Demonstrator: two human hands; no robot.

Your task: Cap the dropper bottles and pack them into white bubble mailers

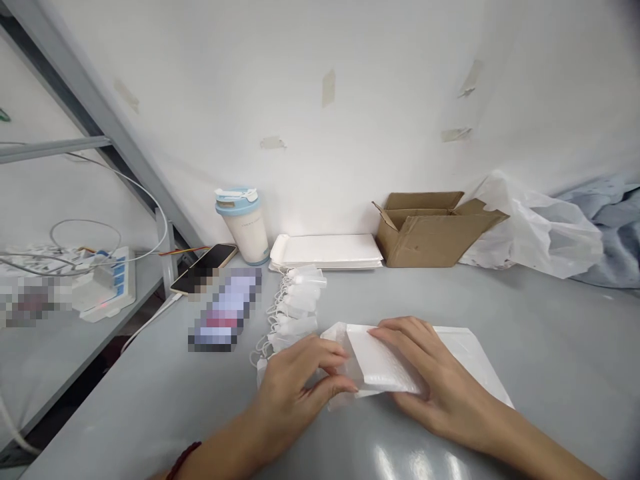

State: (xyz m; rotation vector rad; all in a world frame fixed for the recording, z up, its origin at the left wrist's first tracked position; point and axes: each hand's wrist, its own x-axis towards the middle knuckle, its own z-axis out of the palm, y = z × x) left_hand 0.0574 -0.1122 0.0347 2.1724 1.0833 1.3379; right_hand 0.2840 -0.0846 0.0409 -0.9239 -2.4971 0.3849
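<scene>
A white padded envelope (383, 363) lies in front of me, its clear flap toward the left. My right hand (425, 373) is wrapped round its body, fingers on top and thumb below. At the flap end, my left hand (305, 377) pinches the clear flap (345, 393) between thumb and fingers. Under my right hand, another white envelope (470, 353) extends to the right on the grey table (565, 373). Just beyond my left hand is a column of several small translucent tubes (297, 307) with looped strings.
Along the wall stand a cup with a blue lid (245, 227), a stack of white envelopes (327, 252), an open cardboard box (425, 240) and a plastic bag (540, 227). Two phones, one dark (205, 267) and one lit (227, 310), lie at left near a power strip (117, 287).
</scene>
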